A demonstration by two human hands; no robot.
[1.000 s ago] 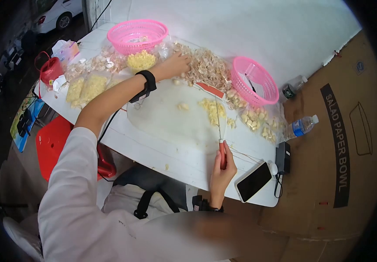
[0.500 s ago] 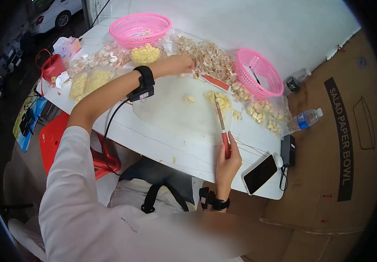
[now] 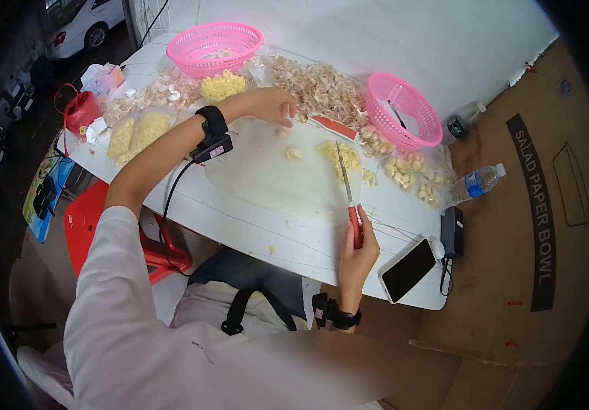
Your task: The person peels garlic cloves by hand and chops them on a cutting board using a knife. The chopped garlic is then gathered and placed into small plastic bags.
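Note:
My right hand (image 3: 358, 256) is closed around the red handle of a knife (image 3: 347, 181). The blade points away from me, its tip over a heap of chopped garlic (image 3: 339, 156) on the pale cutting board (image 3: 260, 184). At the board's back edge, my left hand (image 3: 274, 107) is bent downward with curled fingers, its fingertips right at a pinkish garlic clove (image 3: 282, 132). A peeled garlic clove (image 3: 294, 155) lies on the board between the hands. Behind them a red-and-white knife sleeve (image 3: 335, 128) rests by the garlic skins (image 3: 318, 89).
Pink baskets (image 3: 216, 48) (image 3: 403, 113) stand at the back. Bags of garlic (image 3: 403, 171) lie right, bags of chopped garlic (image 3: 149, 126) left. A phone (image 3: 408, 272), black adapter (image 3: 452, 232) and water bottle (image 3: 479, 183) line the right edge. A red stool (image 3: 89, 219) stands left below.
My left hand has drawn back from the garlic skins, left and slightly toward me, and the pinkish clove now shows over the board. My right hand and the knife have hardly moved.

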